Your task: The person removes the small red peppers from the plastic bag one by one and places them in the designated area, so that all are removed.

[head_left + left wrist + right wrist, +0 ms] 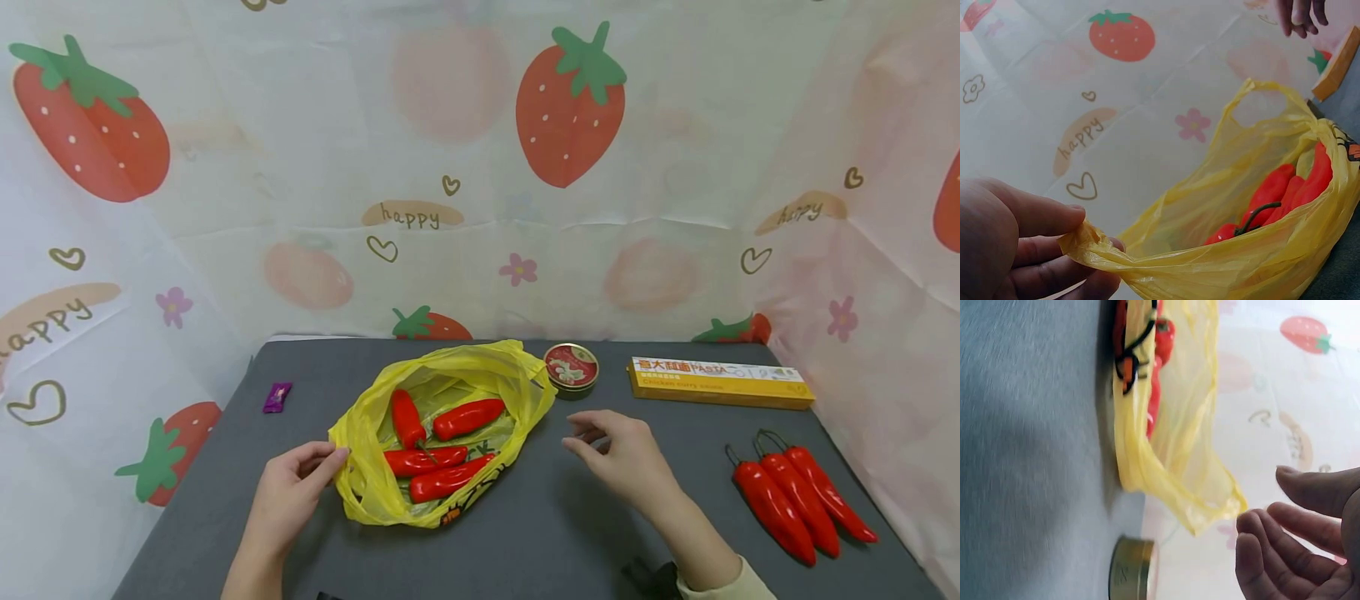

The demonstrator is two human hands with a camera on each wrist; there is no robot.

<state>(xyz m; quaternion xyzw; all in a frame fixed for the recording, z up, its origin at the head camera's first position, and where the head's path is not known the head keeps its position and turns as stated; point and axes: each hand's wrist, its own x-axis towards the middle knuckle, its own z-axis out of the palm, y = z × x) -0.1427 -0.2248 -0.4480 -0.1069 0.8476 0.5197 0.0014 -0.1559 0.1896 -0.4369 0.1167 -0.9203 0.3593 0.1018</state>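
Observation:
A yellow plastic bag [360, 492] lies on the table with its mouth spread, and several red chili peppers [442, 482] show inside. My left hand [288, 492] pinches the bag's left edge between thumb and fingers; the left wrist view shows the gathered plastic [1094, 247] in that grip. To the right of the bag is my right hand [626, 458], apart from it in the head view, with fingers loosely bent and nothing held. In the right wrist view, the right hand's fingers [1285, 562] are near the bag's tip, thumb and fingers apart.
Behind the right hand stands a round tin [572, 371], with a yellow pasta box [720, 383] farther right. Three red chili peppers [798, 500] lie at the table's right side. A small purple packet [277, 397] sits at the back left. Printed cloth [480, 167] hangs behind.

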